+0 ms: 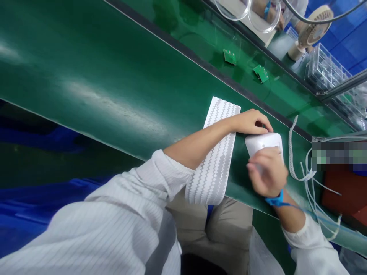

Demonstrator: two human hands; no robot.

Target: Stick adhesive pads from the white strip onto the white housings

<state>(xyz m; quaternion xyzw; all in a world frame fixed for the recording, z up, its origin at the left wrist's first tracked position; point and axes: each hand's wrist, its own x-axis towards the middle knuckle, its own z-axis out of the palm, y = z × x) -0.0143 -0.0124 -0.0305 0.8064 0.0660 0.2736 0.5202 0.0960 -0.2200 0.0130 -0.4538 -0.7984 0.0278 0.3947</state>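
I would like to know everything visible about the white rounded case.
The white case has rounded corners, a smooth, shiny surface like plastic, and a small grey spot on top. It seems to lie flat on the green bench. The left hand touches its far edge; the blurred right hand hides its near part, perhaps touching it.

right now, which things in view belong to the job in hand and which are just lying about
In the job:
- white case, left hand at its edge, right hand blurred over it
- possibly the zigzag-patterned strip under the left forearm

Apparently lying about:
- two green circuit boards
- fan
- clear compartment box
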